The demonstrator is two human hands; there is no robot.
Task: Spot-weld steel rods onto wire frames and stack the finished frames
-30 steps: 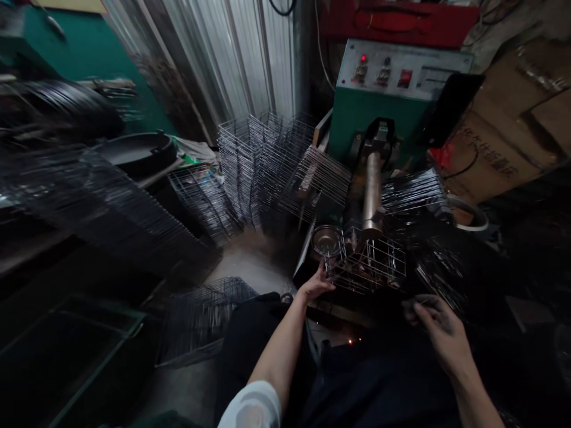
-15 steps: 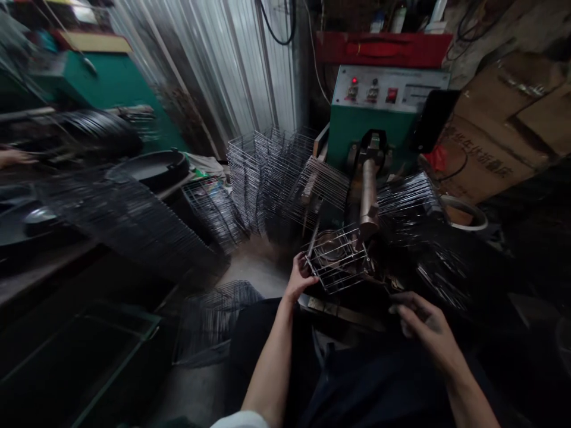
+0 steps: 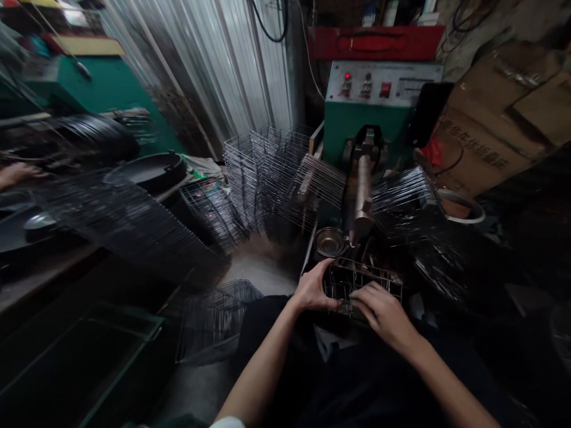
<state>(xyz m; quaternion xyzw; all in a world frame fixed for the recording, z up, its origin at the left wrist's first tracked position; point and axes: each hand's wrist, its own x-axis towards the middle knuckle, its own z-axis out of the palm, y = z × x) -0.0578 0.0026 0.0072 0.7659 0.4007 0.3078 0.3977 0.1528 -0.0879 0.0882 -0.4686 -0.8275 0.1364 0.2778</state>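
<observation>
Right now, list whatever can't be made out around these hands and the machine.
In the head view:
Right hand: what its fingertips hold, if anything; too small and dark.
Wire frame: part of its left end, behind the left hand.
Control panel label: its wording, too small.
Co-worker's hand: its arm, cut off by the left edge.

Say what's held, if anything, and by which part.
The left hand holds a wire frame by its left end; the right hand is at its near side, grip unclear.
</observation>
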